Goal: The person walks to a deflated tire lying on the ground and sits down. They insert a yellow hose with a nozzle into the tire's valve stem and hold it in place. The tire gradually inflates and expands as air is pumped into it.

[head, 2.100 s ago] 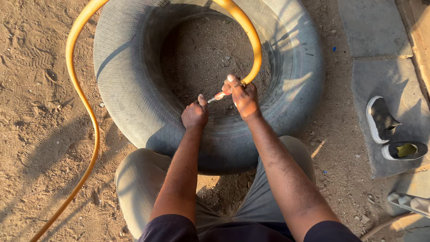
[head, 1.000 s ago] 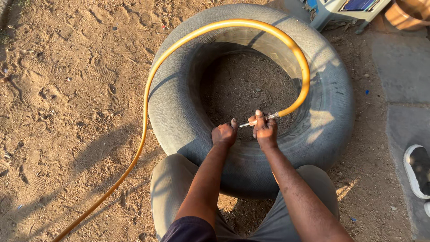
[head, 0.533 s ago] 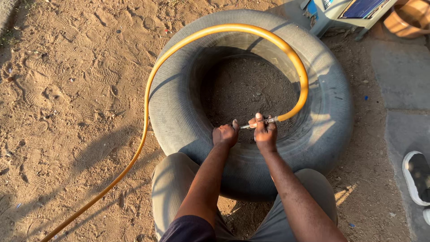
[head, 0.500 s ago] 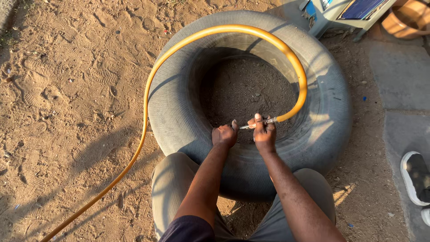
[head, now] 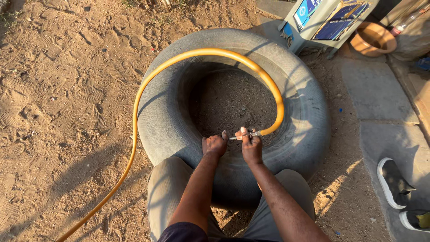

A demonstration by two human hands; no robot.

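A big grey inflated inner tube lies flat on sandy ground between my knees. A yellow air hose curves over its far side and ends in a metal nozzle at the tube's inner rim. My right hand grips that nozzle end. My left hand rests closed on the tube's inner edge just left of it, pinching at the small valve; the valve itself is mostly hidden by my fingers.
Grey concrete slabs lie to the right with black-and-white shoes on them. A grey stand with blue panels and a brown bowl sit at the top right. Loose sand with footprints spreads to the left.
The view has shifted so the tube sits lower and more of the stand and bowl shows. Both hands stay at the same spot on the tube's inner rim.
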